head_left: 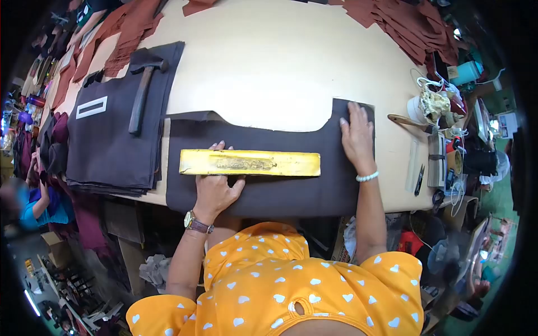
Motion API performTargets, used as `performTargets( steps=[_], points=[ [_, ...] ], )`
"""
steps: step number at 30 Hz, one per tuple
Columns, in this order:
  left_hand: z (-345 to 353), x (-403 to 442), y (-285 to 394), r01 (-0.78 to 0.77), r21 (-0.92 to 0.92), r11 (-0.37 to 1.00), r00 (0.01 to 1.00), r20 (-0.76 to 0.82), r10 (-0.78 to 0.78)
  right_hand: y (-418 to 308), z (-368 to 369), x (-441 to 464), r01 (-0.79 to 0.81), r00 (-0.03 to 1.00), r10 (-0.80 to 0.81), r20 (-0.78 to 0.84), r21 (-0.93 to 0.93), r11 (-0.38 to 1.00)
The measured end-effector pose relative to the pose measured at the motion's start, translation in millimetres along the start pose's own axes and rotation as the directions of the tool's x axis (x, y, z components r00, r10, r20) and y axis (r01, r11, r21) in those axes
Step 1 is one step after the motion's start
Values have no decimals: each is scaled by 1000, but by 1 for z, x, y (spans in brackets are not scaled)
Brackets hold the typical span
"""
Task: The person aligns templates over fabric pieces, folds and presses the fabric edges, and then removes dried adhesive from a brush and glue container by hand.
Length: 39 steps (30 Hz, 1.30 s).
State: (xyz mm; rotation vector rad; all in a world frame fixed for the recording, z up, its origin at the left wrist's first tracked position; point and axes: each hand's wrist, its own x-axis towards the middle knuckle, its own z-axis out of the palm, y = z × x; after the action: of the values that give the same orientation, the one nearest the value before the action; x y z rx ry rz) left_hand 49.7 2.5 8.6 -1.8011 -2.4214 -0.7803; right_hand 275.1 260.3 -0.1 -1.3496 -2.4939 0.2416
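A long yellow bar (297, 163) with a worn, dark-smudged top lies crosswise over a dark brown sheet of material (269, 199). My left hand (216, 193) grips this bar near its left part, fingertips showing past the far side and the thumb on the near side. The palm side is hidden. Flat on the right part of the sheet rests my right hand (357, 140), fingers stretched out toward the far edge. A curved cutout shapes the sheet's far edge, where the pale tabletop (269, 73) shows.
Left of the sheet, a stack of dark pieces (112, 151) bears a hammer (143, 98) and a white rectangular frame (91, 107). Reddish-brown scraps (409, 25) lie at the far edge. A wooden-handled tool (406, 120) and a black cutter (420, 180) are at right. A co-worker (42, 204) is at far left.
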Motion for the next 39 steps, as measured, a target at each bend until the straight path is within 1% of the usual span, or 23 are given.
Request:
performTargets(
  steps=[2,5,6,9,10,13,14,18,21,22,25,26,29,32,36,37,39],
  points=[
    [-1,-1,1,4,8,1000,1000,3,-4,11,3,14,10,1000,-12,-25,-78,997],
    [1,-2,0,-4,23,1000,1000,-10,4,6,4,15,-24,995,4,-101,-199,980],
    [1,-2,0,-6,24,1000,1000,-6,6,-4,-4,9,-12,994,-15,-107,-244,970],
    [2,-2,-3,-14,4,1000,1000,-10,14,-34,-16,-28,113,983,-131,-130,-138,984],
    [3,-2,-2,-13,11,1000,1000,-26,13,-48,-20,-45,116,989,-123,-77,-86,989],
    [2,-2,-2,-12,-12,1000,1000,-27,11,-80,-15,-89,9,1000,-14,27,192,981],
    [1,-2,-3,-16,-10,1000,1000,-25,15,-84,-8,-99,-6,1000,4,18,138,990],
    [3,-2,-5,-40,-23,999,999,-31,40,-89,3,-106,-86,984,105,-142,134,987],
    [4,-2,-6,-65,-39,997,997,-42,64,-90,3,-107,-79,981,98,-165,121,990],
    [4,-2,-7,-72,-44,996,996,-48,70,-88,4,-107,-65,972,102,-210,176,982],
    [4,-2,-6,-54,-83,995,998,-43,50,-92,-8,-110,50,977,28,-209,358,932],
    [2,-3,-5,-52,-87,995,998,-28,50,-91,-7,-110,93,976,-15,-216,357,929],
    [4,-3,-6,-60,-86,995,998,-40,57,-100,-15,-107,134,982,-104,-159,193,972],
    [4,-2,-7,-67,-68,995,997,-41,64,-103,-15,-105,162,984,-161,-82,3,987],
    [6,-3,-9,-81,-39,996,995,-65,79,-98,-13,-103,165,982,-158,-103,65,984],
    [5,-2,-8,-85,-68,994,995,-58,81,-89,-13,-102,182,978,-171,-117,93,979],
    [-4,0,-3,14,7,1000,996,87,-14,-70,-14,-99,192,976,-170,-139,160,968]
  ],
)
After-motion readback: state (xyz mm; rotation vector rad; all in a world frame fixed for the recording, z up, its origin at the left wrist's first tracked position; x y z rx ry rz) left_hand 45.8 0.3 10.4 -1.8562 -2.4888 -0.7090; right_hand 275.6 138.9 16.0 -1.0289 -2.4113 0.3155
